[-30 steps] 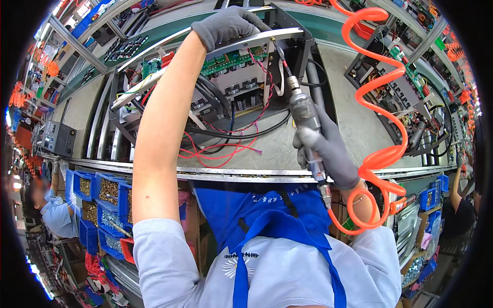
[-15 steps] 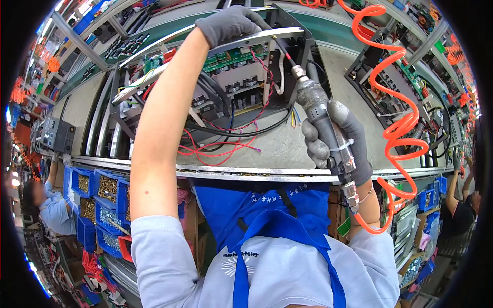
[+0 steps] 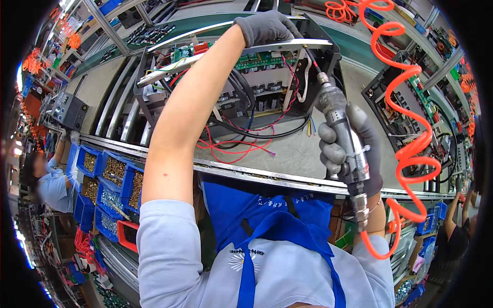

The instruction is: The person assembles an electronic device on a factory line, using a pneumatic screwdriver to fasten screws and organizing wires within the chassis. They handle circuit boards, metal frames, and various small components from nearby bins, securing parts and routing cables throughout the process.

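My gloved right hand (image 3: 367, 141) is wrapped around a pneumatic screwdriver (image 3: 336, 110), held at a slant. Its bit meets a screw (image 3: 305, 47) near the right end of a silver metal rail (image 3: 280, 46). Along the top of an open black metal chassis (image 3: 319, 35) runs that rail. My gloved left hand (image 3: 267, 28) grips the rail from its far side, close to the bit; its fingertips are partly hidden. Green circuit boards (image 3: 257, 61) and black cables sit inside the chassis. Loose red wires (image 3: 231, 149) trail onto the worktop in front.
A coiled orange air hose (image 3: 411, 110) runs from the screwdriver up past the right side. Another open chassis (image 3: 405, 102) stands at right. Left are metal rollers (image 3: 120, 110), a dark control box (image 3: 69, 110) and blue bins (image 3: 109, 197) of screws. Other people work at both sides.
The whole view has shifted, so the chassis and both hands appear farther right. Both hands keep their holds, and the bit remains at the rail's right end.
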A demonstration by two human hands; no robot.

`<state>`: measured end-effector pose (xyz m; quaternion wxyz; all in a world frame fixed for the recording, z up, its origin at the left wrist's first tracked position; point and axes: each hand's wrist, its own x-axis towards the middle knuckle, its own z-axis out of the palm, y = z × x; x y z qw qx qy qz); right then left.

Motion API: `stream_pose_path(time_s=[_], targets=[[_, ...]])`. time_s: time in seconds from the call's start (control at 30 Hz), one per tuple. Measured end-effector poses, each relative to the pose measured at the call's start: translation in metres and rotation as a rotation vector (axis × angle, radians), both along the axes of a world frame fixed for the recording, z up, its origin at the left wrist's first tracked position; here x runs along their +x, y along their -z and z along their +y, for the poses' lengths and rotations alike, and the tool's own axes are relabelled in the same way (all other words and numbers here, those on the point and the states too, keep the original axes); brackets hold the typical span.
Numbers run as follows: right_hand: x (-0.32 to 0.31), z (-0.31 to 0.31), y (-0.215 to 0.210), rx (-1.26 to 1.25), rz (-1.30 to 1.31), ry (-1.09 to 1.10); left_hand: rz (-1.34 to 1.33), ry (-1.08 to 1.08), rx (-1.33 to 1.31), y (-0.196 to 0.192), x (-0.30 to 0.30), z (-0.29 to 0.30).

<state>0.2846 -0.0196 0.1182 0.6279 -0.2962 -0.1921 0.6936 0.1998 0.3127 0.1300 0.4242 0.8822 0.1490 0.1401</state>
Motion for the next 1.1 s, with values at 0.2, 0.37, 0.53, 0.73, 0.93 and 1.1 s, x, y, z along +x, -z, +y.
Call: stream_pose_path(time_s=[0.2, 0.37, 0.53, 0.73, 0.93, 1.1], targets=[[0.037, 0.002, 0.015, 0.141, 0.217, -0.164, 0.025, 0.037, -0.042, -0.006, 0.000, -0.002], [0.042, 0.003, 0.030, 0.160, 0.192, -0.146, -0.015, 0.011, 0.005, -0.008, 0.002, -0.008], [0.033, 0.013, 0.036, 0.157, 0.285, -0.255, -0.273, 0.220, 1.408, 0.005, -0.011, 0.028], [0.055, 0.003, 0.044, 0.260, 0.346, -0.385, -0.644, -0.219, 0.222, 0.009, -0.099, 0.061], [0.048, 0.007, 0.042, 0.263, 0.376, -0.356, 0.156, -0.818, 0.603, -0.004, -0.414, -0.133], [0.041, 0.012, 0.056, 0.343, 0.405, -0.359, 0.386, -1.490, -0.305, 0.111, -0.574, -0.173]])
